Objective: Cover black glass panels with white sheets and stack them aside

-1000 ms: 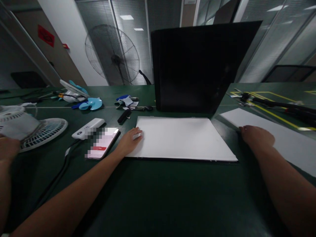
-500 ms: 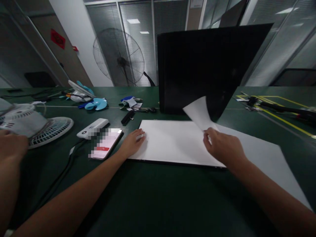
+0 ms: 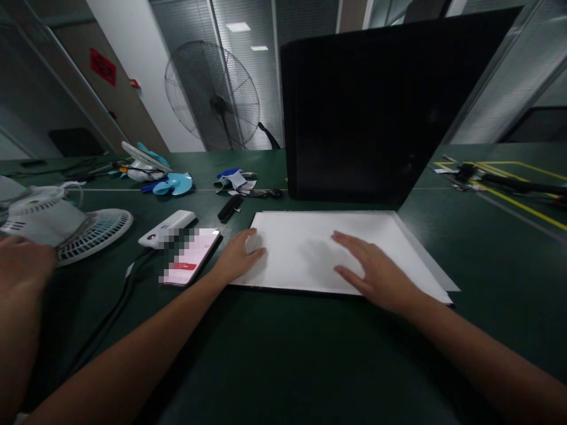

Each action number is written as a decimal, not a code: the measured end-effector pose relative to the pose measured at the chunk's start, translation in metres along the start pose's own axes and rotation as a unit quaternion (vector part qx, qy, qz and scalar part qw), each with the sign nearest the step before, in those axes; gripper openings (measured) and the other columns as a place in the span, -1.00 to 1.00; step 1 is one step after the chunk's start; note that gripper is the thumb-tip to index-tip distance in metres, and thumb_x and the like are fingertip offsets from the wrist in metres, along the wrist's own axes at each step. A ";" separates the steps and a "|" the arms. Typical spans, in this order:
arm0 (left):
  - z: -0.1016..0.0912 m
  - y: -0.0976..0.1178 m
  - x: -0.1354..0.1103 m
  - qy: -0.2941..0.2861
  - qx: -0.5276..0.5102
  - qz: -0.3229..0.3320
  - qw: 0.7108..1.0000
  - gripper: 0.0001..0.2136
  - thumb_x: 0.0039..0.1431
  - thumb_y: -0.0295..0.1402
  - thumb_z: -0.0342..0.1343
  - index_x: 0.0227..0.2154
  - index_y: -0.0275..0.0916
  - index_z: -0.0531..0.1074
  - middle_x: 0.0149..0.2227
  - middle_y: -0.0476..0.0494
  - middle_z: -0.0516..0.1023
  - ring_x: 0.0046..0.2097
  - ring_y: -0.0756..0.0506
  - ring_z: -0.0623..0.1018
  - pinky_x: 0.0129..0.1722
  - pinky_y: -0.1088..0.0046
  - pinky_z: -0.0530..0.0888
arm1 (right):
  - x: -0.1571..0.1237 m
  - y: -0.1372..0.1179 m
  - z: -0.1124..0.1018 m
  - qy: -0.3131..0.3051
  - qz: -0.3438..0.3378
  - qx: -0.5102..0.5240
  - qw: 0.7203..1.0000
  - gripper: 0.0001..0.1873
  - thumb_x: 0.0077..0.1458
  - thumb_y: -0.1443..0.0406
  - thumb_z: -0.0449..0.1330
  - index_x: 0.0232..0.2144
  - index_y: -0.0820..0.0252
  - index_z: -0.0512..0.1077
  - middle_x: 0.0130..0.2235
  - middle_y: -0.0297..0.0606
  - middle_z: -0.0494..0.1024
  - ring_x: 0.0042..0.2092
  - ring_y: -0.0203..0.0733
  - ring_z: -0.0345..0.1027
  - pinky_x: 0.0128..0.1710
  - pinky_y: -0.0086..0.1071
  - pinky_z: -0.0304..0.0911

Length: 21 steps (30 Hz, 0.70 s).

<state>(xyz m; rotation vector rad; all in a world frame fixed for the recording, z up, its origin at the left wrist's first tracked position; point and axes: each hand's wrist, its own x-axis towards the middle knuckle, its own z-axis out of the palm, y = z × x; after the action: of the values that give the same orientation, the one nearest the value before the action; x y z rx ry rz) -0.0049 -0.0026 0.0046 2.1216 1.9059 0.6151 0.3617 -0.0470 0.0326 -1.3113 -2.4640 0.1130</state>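
The white paper sheet [image 3: 305,248] lies flat on the dark green table [image 3: 283,354] straight in front of you. It is plain and unmarked, with a thin dark line along its near edge. At its right side a second white sheet [image 3: 443,282] peeks out from under it, slightly askew.

Your right hand [image 3: 376,274] rests palm down on the top sheet with fingers spread flat, gripping nothing. Your left hand [image 3: 239,260] sits at the sheet's left edge, loosely open, fingertips on the paper.

A tall black panel [image 3: 367,118] stands upright just behind the paper. To the left lie a phone [image 3: 192,257], a white power bank [image 3: 167,228] and a small white desk fan [image 3: 66,221]. Another person's hand [image 3: 22,265] is beside that fan. A black cable [image 3: 110,313] trails toward you, well clear of the paper.
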 end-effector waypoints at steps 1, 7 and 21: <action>0.000 -0.001 0.000 0.003 -0.006 -0.005 1.000 -0.41 0.23 -0.15 0.15 0.27 -0.27 0.29 0.33 -0.33 0.37 0.31 -0.33 0.40 0.31 0.04 0.31 | -0.001 0.019 -0.001 0.035 0.060 -0.038 0.997 -0.28 0.36 -0.04 -0.06 0.43 0.15 0.06 0.40 -0.05 0.16 0.36 0.10 0.11 0.31 0.07 0.11; -0.001 -0.004 0.000 0.012 -0.037 0.007 0.999 -0.45 0.20 -0.39 0.05 0.28 -0.25 0.30 0.36 -0.24 0.34 0.33 -0.29 0.39 0.36 0.05 0.27 | -0.022 0.135 -0.013 0.035 0.384 -0.134 0.913 -0.12 0.33 -0.14 -0.14 0.38 0.47 0.08 0.22 0.31 0.36 0.20 0.32 0.30 0.15 0.07 0.23; 0.001 -0.007 -0.002 -0.014 -0.010 0.040 0.999 -0.51 0.28 -0.34 -0.04 0.25 -0.25 0.38 0.39 -0.22 0.28 0.40 -0.26 0.28 0.40 0.06 0.16 | -0.012 0.070 -0.018 -0.023 0.381 -0.188 0.905 -0.20 0.30 -0.12 -0.16 0.34 0.28 0.21 -0.09 0.20 0.56 -0.13 0.26 0.51 -0.16 0.09 0.38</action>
<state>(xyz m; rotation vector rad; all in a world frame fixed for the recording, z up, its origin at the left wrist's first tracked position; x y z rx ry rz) -0.0111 -0.0034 0.0000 2.1903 1.8007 0.6159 0.4295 -0.0184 0.0306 -2.4009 -1.9101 -0.1569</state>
